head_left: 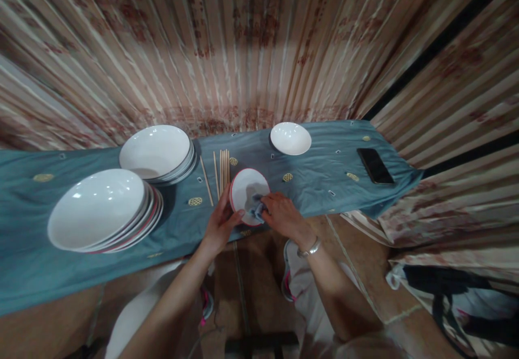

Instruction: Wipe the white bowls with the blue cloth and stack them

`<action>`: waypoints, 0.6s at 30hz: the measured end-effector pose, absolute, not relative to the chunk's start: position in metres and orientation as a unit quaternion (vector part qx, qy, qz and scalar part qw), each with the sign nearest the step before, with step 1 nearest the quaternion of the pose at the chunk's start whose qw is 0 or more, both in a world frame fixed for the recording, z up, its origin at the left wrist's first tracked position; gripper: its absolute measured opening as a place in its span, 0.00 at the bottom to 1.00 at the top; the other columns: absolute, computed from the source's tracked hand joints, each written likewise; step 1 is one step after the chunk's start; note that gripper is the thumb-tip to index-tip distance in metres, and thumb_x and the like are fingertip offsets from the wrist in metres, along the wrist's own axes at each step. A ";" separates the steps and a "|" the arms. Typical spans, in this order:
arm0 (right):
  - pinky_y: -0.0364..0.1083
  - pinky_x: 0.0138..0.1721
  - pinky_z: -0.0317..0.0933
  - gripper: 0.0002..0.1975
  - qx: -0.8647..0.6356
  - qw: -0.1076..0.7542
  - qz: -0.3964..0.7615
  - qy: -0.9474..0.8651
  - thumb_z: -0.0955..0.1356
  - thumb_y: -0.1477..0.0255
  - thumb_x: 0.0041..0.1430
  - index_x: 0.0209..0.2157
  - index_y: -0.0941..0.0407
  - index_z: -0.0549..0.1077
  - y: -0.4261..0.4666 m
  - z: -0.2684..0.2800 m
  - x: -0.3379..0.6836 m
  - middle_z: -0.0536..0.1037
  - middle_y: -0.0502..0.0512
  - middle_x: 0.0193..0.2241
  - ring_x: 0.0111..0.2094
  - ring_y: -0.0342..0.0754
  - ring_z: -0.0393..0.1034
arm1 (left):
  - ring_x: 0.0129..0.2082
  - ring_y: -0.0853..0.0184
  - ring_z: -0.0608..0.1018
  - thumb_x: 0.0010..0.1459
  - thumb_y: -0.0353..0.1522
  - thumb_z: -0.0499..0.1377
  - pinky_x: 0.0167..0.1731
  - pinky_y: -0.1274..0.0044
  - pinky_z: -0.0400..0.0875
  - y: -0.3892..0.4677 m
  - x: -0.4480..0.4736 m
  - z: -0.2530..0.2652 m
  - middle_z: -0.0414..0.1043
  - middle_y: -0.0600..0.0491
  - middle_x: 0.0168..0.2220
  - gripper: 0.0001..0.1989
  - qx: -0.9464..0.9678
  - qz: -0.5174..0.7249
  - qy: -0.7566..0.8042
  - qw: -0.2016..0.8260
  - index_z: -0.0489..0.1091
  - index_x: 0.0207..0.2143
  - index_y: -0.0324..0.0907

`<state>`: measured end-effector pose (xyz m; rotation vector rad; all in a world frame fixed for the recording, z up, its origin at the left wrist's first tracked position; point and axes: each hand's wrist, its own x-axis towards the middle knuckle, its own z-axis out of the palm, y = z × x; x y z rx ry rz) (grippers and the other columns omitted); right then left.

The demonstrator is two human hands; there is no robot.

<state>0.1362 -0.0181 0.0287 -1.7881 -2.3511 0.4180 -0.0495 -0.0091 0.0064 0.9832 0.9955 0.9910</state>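
My left hand (222, 219) grips the left edge of a small white bowl (245, 188) with a red rim, its thumb over the inner side. The bowl is tilted towards me above the table's near edge. A bluish-grey cloth (256, 207) is bunched in my right hand (280, 215), pressed against the inside of the bowl. Just beyond my left hand lie several wooden chopsticks (224, 167), most side by side and a couple set apart. Another white bowl (291, 138) sits farther back, to the right.
Two stacks of large white dishes stand at the left, a front stack (97, 210) and a back stack (156, 151). A black phone (375, 165) lies at the right end of the teal tablecloth (324, 186). Patterned curtains (251, 51) hang behind. A dark bag (446, 280) is at lower right.
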 end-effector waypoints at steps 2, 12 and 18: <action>0.50 0.52 0.62 0.17 -0.597 0.093 0.167 -0.779 0.65 0.78 0.61 0.52 0.61 0.73 -0.021 0.028 0.138 0.79 0.63 0.46 0.49 0.54 0.72 | 0.64 0.49 0.64 0.49 0.38 0.68 0.51 0.64 0.75 -0.009 -0.050 0.006 0.58 0.48 0.68 0.46 0.433 0.440 0.438 0.653 0.53 0.68 0.52; 0.47 0.51 0.66 0.22 -0.541 0.180 0.333 -0.751 0.65 0.78 0.60 0.54 0.50 0.74 -0.018 0.032 0.138 0.82 0.51 0.46 0.46 0.49 0.78 | 0.61 0.48 0.68 0.49 0.40 0.69 0.43 0.68 0.80 -0.009 -0.051 0.005 0.62 0.48 0.66 0.45 0.438 0.434 0.438 0.654 0.55 0.67 0.53; 0.47 0.55 0.66 0.24 -0.489 0.273 0.392 -0.730 0.64 0.80 0.59 0.54 0.49 0.75 -0.015 0.028 0.125 0.79 0.51 0.51 0.52 0.47 0.75 | 0.60 0.50 0.70 0.50 0.40 0.68 0.42 0.71 0.79 -0.009 -0.052 0.004 0.67 0.48 0.62 0.45 0.444 0.435 0.431 0.654 0.53 0.68 0.53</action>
